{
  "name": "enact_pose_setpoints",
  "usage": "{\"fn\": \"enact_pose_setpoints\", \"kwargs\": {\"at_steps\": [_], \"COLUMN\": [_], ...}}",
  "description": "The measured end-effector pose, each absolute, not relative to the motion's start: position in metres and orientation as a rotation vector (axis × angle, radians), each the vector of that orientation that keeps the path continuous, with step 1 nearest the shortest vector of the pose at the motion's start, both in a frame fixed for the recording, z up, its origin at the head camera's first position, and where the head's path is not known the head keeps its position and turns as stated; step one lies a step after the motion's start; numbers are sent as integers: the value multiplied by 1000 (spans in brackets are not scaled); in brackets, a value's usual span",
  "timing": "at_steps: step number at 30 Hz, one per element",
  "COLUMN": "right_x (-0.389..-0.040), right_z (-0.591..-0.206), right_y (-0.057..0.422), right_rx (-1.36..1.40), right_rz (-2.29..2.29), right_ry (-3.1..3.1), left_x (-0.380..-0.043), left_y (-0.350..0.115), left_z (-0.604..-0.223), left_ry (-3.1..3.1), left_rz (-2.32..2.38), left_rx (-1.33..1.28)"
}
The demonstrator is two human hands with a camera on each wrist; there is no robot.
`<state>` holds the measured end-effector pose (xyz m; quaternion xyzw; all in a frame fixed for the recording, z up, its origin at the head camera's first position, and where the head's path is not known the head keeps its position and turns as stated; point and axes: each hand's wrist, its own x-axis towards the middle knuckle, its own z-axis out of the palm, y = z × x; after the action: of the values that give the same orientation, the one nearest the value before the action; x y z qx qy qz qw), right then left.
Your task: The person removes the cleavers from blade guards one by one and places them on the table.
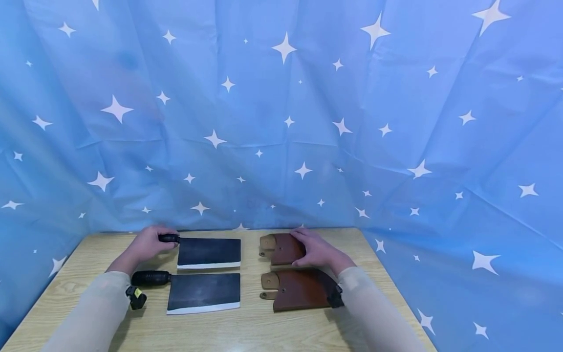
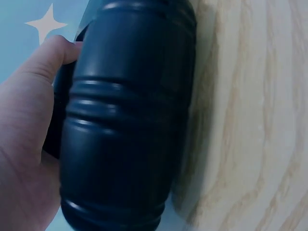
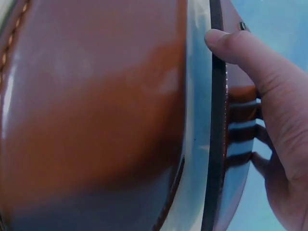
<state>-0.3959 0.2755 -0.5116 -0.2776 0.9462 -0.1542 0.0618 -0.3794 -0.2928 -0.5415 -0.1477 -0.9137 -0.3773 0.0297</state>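
Two cleavers with dark blades, pale edges and black handles lie on the left of the table. My left hand (image 1: 151, 242) grips the handle of the far cleaver (image 1: 208, 252). The near cleaver (image 1: 204, 291) lies in front of it; its ridged handle (image 2: 127, 110) fills the left wrist view and hides most of that grip. To the right lie two brown leather sheaths with tan snap straps. My right hand (image 1: 318, 249) holds the far sheath (image 1: 288, 248), thumb on its near edge and fingers across to the other side. The near sheath (image 1: 303, 288) lies beneath my right wrist.
Wood-grain table (image 1: 246, 335) under everything. A blue curtain (image 1: 264, 112) with white stars hangs behind the table's far edge and along both sides. A narrow strip of table separates the blades from the sheaths.
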Motion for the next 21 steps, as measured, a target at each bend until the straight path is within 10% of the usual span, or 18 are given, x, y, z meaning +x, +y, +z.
{"fn": "enact_pose_setpoints", "kwargs": {"at_steps": [21], "right_x": [-411], "right_z": [-528], "right_y": [272], "right_rx": [-808], "right_rz": [-397], "right_ry": [2790], "left_x": [-382], "left_y": [-296], "left_z": [-558], "left_ry": [-2878], "left_rz": [-1108], "left_rx": [-476]}}
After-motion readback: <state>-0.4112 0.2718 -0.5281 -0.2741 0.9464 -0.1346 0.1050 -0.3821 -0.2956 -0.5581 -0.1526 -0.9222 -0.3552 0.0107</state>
